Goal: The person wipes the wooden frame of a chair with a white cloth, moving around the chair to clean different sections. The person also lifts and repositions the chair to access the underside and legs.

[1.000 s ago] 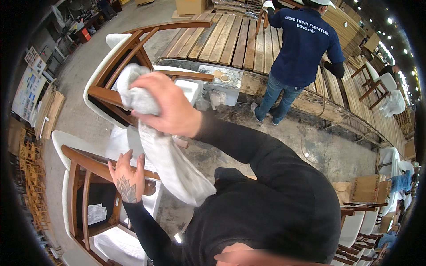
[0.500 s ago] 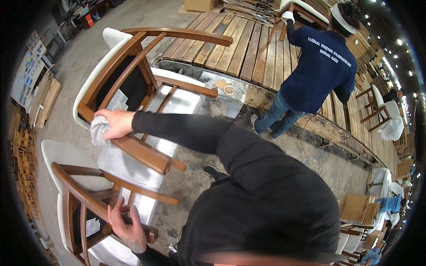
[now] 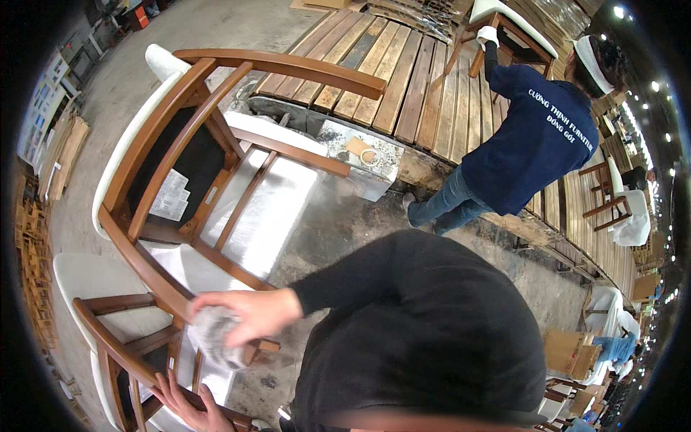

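Both hands are observed at work and well apart from each other, each at a different piece of furniture. The right hand (image 3: 248,315) is clamped on a grey-white cloth (image 3: 214,337). The cloth sits against the long lower wooden member of a tipped brown chair (image 3: 192,147), near that member's right end; motion blur hides the exact contact. The left hand (image 3: 191,410), fingers spread, rests over the wooden rail of a second chair (image 3: 121,351), near the lower end of that rail.

The first chair presents its dark underside, with white labels (image 3: 170,196) fixed to it and its pale upholstery to the left. The second lies just below it, likewise tipped. A shiny white-covered surface (image 3: 277,209) shows between and beneath the wooden parts, its right edge beside the stained floor (image 3: 338,237). What supports it cannot be determined.

Beyond is a slatted wooden platform (image 3: 392,75). At its near edge stands a stained pale block (image 3: 385,180) carrying a beige roll (image 3: 369,156). A co-worker in a dark blue shirt (image 3: 529,137) stands along the same edge, a white-gloved hand (image 3: 487,34) at another chair (image 3: 515,39) on the platform.
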`<state>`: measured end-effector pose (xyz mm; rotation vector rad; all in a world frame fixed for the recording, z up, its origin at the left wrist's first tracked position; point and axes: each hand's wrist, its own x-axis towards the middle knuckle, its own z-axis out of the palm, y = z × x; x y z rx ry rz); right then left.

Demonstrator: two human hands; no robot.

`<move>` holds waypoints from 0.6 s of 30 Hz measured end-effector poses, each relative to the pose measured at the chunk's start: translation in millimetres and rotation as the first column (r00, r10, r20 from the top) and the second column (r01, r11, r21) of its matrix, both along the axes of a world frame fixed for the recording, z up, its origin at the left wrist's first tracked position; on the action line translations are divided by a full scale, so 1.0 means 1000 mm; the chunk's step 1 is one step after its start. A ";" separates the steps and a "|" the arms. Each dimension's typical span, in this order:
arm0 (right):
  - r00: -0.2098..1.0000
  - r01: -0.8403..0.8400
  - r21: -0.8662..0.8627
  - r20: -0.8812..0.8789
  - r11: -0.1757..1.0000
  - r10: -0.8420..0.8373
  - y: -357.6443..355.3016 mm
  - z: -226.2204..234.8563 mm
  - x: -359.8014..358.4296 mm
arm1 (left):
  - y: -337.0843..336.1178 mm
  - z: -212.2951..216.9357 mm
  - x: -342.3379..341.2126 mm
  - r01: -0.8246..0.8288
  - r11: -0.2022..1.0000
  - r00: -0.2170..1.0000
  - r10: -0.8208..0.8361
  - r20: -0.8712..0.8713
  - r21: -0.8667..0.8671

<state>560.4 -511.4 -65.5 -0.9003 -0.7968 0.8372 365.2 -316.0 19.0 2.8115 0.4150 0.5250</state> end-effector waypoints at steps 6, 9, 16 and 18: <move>0.967 0.247 -0.140 -0.032 0.959 -0.253 0.155 0.020 0.110 | -0.001 -0.009 0.001 0.035 0.999 0.999 -0.035 -0.036 0.016; 0.870 0.492 -0.164 0.045 0.855 -0.492 0.176 0.035 0.116 | 0.001 -0.013 0.001 0.042 0.999 0.999 -0.042 -0.029 0.026; 0.851 0.512 0.020 0.127 0.859 -0.510 0.136 -0.010 0.056 | 0.012 -0.004 -0.005 -0.115 0.990 0.986 0.104 -0.129 -0.083; 0.856 0.503 0.152 0.047 0.851 -0.515 0.131 -0.010 0.054 | 0.012 0.000 -0.006 -0.109 0.992 0.991 0.103 -0.082 -0.059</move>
